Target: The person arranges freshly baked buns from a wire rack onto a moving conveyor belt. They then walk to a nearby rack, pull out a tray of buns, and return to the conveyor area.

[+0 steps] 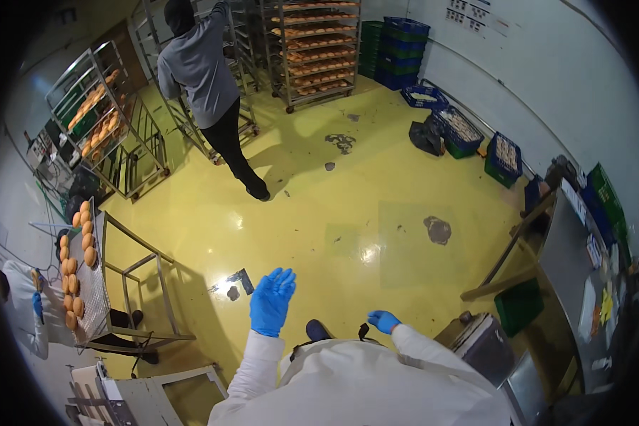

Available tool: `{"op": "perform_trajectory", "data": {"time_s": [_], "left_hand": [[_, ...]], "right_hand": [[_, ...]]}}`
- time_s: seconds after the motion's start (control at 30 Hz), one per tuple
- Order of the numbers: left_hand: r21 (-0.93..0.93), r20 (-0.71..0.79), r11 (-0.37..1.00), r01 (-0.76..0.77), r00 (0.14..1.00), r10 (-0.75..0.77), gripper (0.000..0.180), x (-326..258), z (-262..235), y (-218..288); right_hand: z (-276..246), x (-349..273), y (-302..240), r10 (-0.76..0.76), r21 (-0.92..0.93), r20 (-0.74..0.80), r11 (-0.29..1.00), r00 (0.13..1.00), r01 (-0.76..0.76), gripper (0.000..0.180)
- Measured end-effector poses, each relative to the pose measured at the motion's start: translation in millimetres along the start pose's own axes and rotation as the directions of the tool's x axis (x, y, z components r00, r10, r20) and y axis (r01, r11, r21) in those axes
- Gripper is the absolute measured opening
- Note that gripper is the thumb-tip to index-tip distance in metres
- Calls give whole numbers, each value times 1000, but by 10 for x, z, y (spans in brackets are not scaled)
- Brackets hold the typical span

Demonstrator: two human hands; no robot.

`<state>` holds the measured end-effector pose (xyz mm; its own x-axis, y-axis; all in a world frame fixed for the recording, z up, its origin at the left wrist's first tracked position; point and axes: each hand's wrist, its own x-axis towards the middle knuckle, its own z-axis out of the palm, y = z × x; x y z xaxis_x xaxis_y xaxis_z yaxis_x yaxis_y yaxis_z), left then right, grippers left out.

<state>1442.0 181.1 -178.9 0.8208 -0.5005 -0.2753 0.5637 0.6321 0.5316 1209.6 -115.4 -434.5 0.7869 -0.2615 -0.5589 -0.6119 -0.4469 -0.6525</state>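
My left hand (272, 302), in a blue glove, is raised in front of me above the yellow floor. Its fingers are stretched out, slightly bent, and nothing shows in it. My right hand (383, 321), also blue-gloved, hangs lower by my right side with its fingers loosely bent. I see nothing in it either. A dark shoe (317, 330) shows beneath me, between the two hands. Both hands are apart from every table and rack.
At left, buns (72, 284) lie on a metal tray (101, 302) on a stand; another person (25, 305) works beside it. Ahead, a person in grey (200, 71) stands among racks, one bun-filled (316, 50). Crates (504, 160) line the right wall near a worktable (568, 263).
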Motion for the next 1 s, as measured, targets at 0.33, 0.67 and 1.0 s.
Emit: {"op": "perform_trajectory", "data": {"time_s": [0.33, 0.67, 1.0], "left_hand": [[169, -24, 979, 116, 993, -114, 46, 1554, -199, 476], [890, -430, -214, 402, 897, -101, 45, 3403, -2540, 721], [534, -817, 618, 577, 540, 203, 29, 3309, -3825, 1880]], "right_hand": [[31, 522, 1043, -49, -423, -30, 906, 998, 32, 27], [-953, 3692, -1692, 202, 977, -198, 119, 959, 176, 30], [-3037, 4916, -6284, -444, 870, -364, -476, 819, 129, 81]]}}
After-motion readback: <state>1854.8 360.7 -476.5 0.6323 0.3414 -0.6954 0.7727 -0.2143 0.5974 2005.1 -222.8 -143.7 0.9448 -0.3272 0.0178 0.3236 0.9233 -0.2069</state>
